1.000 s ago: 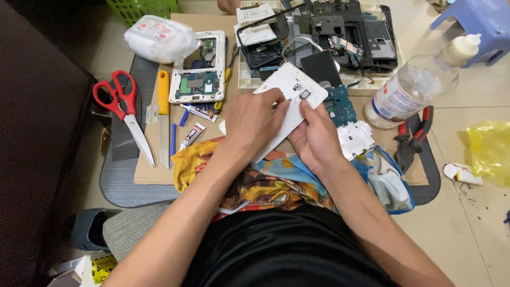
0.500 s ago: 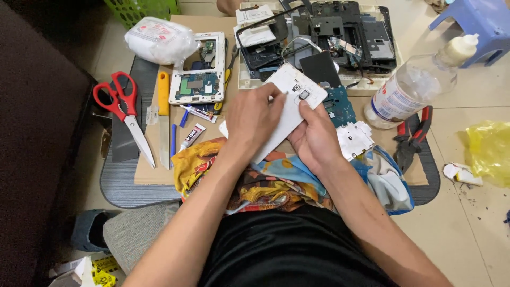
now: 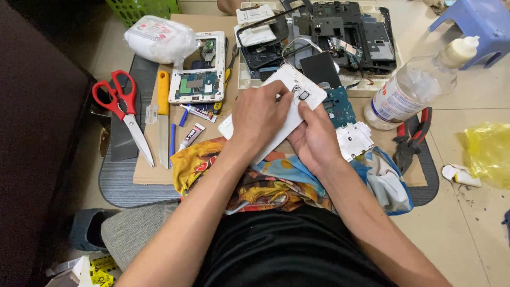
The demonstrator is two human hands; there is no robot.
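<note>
White plastic phone back panel (image 3: 289, 101), flat and rectangular with small cut-outs near its far end, sits at the middle of the brown cardboard worktop (image 3: 212, 58), tilted diagonally. Left hand (image 3: 260, 119) lies palm-down over panel's near half, fingers curled onto its surface, gripping it. Right hand (image 3: 316, 138) clasps panel from its right edge, thumb pressed on top close to the square cut-out. Both hands grasping the panel; neither released.

Just right of panel: blue-green circuit board (image 3: 340, 106), then a white perforated shield plate (image 3: 353, 141). Under panel's near end and both wrists: crumpled multicoloured printed cloth (image 3: 265, 180). Left of panel: white-framed opened phone chassis with exposed board (image 3: 197, 72), small glue tube (image 3: 190, 135), yellow-handled blade tool (image 3: 163, 119), red-handled scissors (image 3: 122, 109). Beyond panel: white tray of black phone frames and parts (image 3: 340, 32). Well right of panel: clear plastic squeeze bottle lying on its side (image 3: 411, 87), red-handled pliers (image 3: 414, 138) just beside it.
</note>
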